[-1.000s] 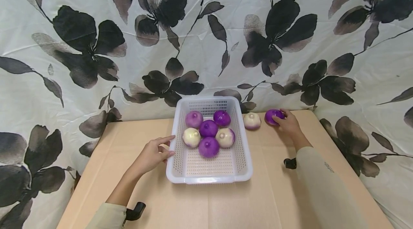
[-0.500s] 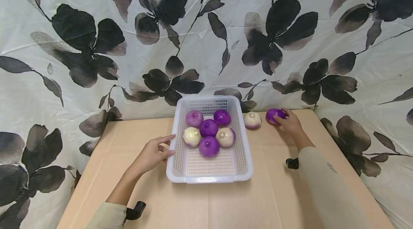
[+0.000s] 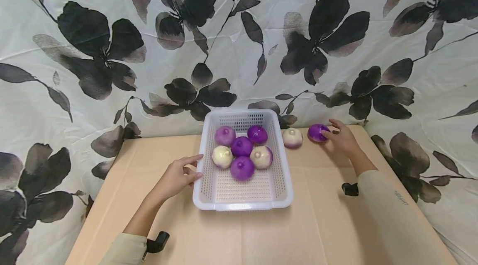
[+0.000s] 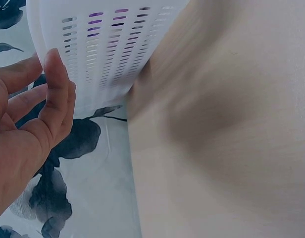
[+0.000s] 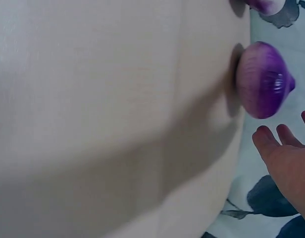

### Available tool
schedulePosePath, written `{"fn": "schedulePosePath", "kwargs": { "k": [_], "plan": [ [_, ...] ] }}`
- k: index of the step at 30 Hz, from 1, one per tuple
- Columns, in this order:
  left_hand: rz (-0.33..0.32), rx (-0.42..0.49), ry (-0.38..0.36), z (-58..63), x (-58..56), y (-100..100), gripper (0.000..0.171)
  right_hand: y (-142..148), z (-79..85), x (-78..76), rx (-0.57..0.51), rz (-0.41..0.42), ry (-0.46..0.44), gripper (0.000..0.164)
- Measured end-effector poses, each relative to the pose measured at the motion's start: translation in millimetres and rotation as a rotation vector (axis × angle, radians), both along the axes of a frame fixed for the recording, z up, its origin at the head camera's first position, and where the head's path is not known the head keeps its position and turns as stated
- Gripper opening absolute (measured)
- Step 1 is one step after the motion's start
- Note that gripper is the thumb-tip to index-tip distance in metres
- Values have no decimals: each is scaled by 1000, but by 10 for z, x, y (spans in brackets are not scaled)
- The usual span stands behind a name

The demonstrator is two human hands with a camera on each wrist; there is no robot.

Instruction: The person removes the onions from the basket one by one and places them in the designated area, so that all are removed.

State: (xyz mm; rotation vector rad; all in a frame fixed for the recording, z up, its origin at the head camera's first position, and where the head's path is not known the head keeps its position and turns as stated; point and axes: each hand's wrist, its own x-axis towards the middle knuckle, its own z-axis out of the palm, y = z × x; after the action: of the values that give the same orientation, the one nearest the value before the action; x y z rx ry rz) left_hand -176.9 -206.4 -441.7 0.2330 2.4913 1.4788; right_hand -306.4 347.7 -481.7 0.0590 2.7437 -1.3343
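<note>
My left hand (image 3: 179, 177) touches the left rim of a white perforated plastic basket (image 3: 279, 182) with its fingertips, its fingers loosely extended; in the left wrist view they lie against the outer wall. Inside the basket sit several onions, some purple like this front onion (image 3: 242, 168) and some pale like this whitish onion (image 3: 222, 157). At the table's back edge stands a single purple onion (image 3: 316, 132), pointed end up. Just right of it is my right hand (image 3: 344, 140), fingers spread and holding nothing; the right wrist view shows a gap between onion (image 5: 264, 80) and fingertips.
A whitish onion (image 3: 292, 138) stands between the basket and the lone purple one. The light wooden table (image 3: 239, 240) ends at a floral cloth (image 3: 239, 49) behind. A black wrist-worn device (image 3: 157, 242) shows at each sleeve.
My right hand has let go of the purple onion and drawn away to the right, its fingers opening out. The onion stays at the back edge. The left hand keeps its place.
</note>
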Motion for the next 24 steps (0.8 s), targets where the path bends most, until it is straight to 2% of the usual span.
{"fn": "schedulePosePath", "kwargs": {
  "k": [11,24],
  "plan": [
    [-1,-7,5,16,3,12,60,-108,270,92,-85,97,89,76],
    [4,-8,-1,11,-9,10,60,-672,633,329,-128,278,157,67]
  ]
}}
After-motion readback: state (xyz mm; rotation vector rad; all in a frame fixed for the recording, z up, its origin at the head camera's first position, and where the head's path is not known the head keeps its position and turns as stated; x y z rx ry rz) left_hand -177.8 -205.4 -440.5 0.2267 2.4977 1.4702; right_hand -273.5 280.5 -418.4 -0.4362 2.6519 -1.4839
